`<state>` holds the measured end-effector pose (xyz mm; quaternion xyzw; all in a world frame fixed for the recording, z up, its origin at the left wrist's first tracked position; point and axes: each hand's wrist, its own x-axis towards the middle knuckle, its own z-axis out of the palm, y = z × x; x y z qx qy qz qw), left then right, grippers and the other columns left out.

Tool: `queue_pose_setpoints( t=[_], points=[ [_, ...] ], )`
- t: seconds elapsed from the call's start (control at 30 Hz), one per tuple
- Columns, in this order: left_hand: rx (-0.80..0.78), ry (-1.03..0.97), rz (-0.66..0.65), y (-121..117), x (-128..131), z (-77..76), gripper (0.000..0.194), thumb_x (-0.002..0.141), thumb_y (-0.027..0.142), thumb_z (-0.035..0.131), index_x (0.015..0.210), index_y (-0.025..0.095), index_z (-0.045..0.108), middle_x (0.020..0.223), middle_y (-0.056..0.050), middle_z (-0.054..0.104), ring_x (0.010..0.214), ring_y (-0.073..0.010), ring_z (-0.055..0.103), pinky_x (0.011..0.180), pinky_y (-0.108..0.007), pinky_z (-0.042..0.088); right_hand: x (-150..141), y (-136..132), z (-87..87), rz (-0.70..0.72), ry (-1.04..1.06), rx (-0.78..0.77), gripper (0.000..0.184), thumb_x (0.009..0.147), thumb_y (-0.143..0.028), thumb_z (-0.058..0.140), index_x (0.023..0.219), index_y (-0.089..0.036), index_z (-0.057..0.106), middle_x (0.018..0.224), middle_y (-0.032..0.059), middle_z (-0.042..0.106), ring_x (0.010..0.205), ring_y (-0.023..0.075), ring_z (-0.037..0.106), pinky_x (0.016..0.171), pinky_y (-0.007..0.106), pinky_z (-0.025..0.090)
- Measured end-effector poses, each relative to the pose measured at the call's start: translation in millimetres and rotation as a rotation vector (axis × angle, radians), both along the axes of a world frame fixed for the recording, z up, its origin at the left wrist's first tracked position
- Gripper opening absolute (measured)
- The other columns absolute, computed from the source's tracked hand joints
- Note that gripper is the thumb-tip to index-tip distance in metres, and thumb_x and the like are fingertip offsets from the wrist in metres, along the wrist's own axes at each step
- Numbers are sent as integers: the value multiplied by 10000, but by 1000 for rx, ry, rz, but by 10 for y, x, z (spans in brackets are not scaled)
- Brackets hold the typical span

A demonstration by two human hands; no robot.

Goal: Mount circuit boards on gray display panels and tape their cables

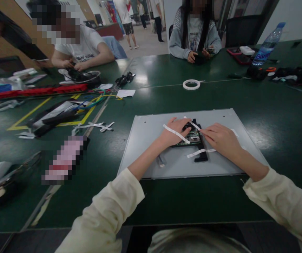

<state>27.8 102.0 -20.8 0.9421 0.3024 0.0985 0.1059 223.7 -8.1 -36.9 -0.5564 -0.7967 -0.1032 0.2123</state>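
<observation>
A grey metal panel [153, 147] lies flat on the green table in front of me. A small green circuit board [191, 137] with black strips sits on its middle. My left hand [174, 131] rests on the board's left side, fingers curled over a white tape strip [176, 133] that crosses the hand. My right hand [219, 138] lies flat to the right of the board, its fingertips pressing another white tape strip [201, 151]. Both sleeves are cream.
A tape roll [191, 84] lies beyond the panel. Cables, red strips and cut tape pieces [98, 125] crowd the left. A water bottle [268, 44] and dark gear stand at the right. Two other people work at the table's far side.
</observation>
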Motion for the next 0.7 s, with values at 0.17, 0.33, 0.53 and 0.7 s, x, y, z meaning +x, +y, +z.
queue_pose_setpoints(
  t=[0.17, 0.33, 0.53, 0.7],
  points=[
    [9, 0, 7, -6, -1, -4, 413, 953, 329, 372, 1331, 171, 427, 1373, -79, 513, 1267, -176, 474, 1125, -407, 218, 46, 14, -52, -14, 140, -9, 215, 884, -193, 531, 1017, -164, 698, 902, 40, 666, 837, 162, 558, 748, 282, 432],
    [33, 16, 3, -4, -4, -30, 439, 957, 343, 357, 1354, 160, 392, 1400, -89, 482, 1323, -177, 407, 1125, -400, 219, 47, -5, -27, 13, 77, 44, 203, 871, -178, 541, 994, -158, 701, 882, 34, 663, 826, 165, 549, 754, 296, 431],
    [38, 31, 15, -6, 1, -32, 446, 957, 349, 352, 1358, 157, 384, 1404, -94, 476, 1326, -177, 403, 1127, -395, 214, 51, 0, -49, 17, 94, 31, 186, 865, -171, 551, 973, -161, 702, 895, 25, 661, 841, 154, 549, 772, 282, 433],
    [37, 45, 10, -6, 4, -23, 451, 959, 363, 342, 1359, 157, 383, 1407, -98, 472, 1326, -181, 402, 1128, -398, 210, 42, -16, -10, 7, -73, -20, 200, 884, -165, 529, 1003, -169, 690, 921, 44, 644, 865, 178, 538, 758, 302, 422]
  ],
)
